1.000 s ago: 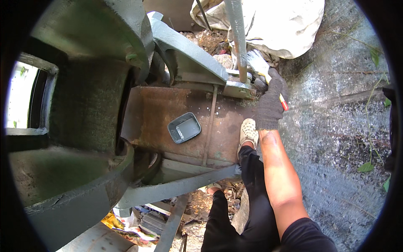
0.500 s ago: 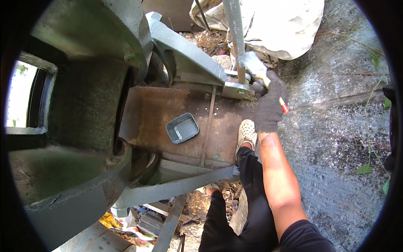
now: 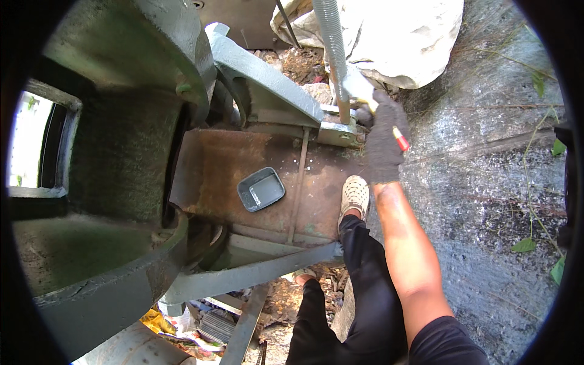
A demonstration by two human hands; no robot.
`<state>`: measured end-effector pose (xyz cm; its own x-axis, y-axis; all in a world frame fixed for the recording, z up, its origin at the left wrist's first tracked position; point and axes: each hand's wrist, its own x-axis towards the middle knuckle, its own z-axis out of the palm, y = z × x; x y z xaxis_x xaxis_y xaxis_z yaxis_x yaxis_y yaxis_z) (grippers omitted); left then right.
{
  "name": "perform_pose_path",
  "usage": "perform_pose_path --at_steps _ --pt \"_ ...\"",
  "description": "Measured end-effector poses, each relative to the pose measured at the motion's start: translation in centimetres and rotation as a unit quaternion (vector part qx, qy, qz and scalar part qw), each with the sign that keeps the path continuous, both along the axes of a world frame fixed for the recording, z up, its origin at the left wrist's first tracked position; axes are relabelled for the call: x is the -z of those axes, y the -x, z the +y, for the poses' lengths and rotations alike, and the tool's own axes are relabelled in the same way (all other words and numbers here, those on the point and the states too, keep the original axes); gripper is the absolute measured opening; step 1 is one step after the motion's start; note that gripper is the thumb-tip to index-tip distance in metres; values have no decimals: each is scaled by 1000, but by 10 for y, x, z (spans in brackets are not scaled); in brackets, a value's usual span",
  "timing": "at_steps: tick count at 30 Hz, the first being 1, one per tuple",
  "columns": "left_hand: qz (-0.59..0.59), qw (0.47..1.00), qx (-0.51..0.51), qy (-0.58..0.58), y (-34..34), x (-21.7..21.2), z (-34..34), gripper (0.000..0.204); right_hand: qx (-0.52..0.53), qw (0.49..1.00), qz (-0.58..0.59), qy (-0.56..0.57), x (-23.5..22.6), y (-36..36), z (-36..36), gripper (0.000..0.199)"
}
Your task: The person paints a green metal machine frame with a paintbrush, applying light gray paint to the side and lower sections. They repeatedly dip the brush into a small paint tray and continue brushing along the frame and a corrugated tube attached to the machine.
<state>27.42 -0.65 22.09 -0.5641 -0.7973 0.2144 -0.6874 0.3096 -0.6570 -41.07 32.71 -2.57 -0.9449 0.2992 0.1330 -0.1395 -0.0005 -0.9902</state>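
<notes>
The person's right hand [image 3: 384,143], in a dark work glove, is closed around a small tool with a red and yellow tip [image 3: 401,139] that pokes out from the outer side of the fist. The gloved knuckles press up against the foot of a grey threaded rod [image 3: 331,52], which stands just beside a grey metal bracket [image 3: 336,131] at the top edge of a rusty steel plate [image 3: 243,173]. What the working end of the tool meets is hidden behind the glove. The left hand is not in view. On the rusty plate, well apart from the hand, sits a small dark rectangular tray [image 3: 261,189], tilted a little, with something pale lying flat in it. A grey slanted beam [image 3: 261,70] runs up and left from the bracket toward a large, grimy green machine body [image 3: 115,158] that fills the left side. The person's foot in a pale perforated shoe [image 3: 354,195] rests on the plate's right edge, the leg in black trousers below it. To the right lies a rough concrete ground [image 3: 486,182] with a few green leaves, and a white sack [image 3: 401,36] lies beyond the rod.
</notes>
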Motion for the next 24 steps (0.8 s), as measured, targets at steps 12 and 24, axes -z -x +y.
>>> perform_pose_path --at_steps 12,24 --pt "-8 1000 26 9 -1 0 -2 51 -37 997 -27 -63 -8 16 12 32" --pt "-7 1000 25 3 -7 -2 -1 50 -52 997 10 58 -29 26 11 28"
